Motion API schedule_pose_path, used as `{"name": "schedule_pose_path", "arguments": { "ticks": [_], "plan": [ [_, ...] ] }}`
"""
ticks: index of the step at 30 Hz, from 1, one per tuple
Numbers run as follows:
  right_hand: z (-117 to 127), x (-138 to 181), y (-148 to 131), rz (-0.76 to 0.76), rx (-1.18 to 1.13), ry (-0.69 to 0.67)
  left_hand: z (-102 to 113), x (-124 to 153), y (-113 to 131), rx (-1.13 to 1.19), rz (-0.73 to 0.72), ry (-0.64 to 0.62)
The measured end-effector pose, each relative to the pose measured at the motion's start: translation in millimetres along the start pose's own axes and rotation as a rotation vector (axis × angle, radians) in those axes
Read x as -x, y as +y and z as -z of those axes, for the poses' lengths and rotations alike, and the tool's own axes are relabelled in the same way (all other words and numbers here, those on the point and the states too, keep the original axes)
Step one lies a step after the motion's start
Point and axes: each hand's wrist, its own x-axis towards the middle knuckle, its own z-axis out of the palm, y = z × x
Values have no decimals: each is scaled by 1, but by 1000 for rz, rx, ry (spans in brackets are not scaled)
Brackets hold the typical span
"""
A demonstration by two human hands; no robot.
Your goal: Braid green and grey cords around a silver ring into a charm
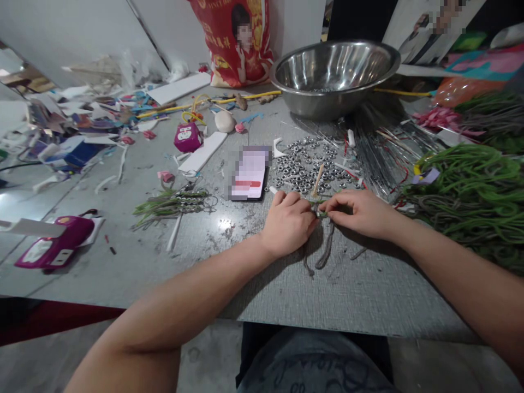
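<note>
**At the near table edge: both hands pinched on one green strand**

At the middle of the grey table (286, 295), just short of the nut pile (303, 166), the left hand (289, 221) and right hand (360, 213) meet fingertip to fingertip. Both are pinched closed on a short green strand (321, 209) held between them, low over the tabletop. On each hand the thumb and forefinger press together on it and the other fingers are curled in. Whether a nut sits on the strand is too small to tell.

Grey cord tails (325, 251) lie loose below the hands, on the table. A phone (249, 174) sits just left of the left hand, a wooden stick (318, 179) lies on the nuts, a steel bowl (333, 71) stands behind, and a green cord heap (470, 191) is at right.

Risks, as judged:
- The grip area is tiny, so a slip of either pinch could drop the strand among the tails.
- The left knuckles are near the nuts, and a sideways nudge could scatter them toward the phone.
- The loose tails could snag under a wrist.
</note>
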Motion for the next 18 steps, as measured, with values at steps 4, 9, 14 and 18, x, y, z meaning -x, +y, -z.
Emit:
{"name": "schedule_pose_path", "arguments": {
  "ticks": [4,9,14,18],
  "plan": [
    [-4,0,6,150,230,69,1,0,0,17,19,-5],
    [-8,0,11,253,384,125,2,-1,0,36,30,-15],
    [-11,-1,13,311,385,153,0,0,0,31,42,20],
    [-13,-1,14,336,369,175,-1,0,0,17,45,37]
  ]
}}
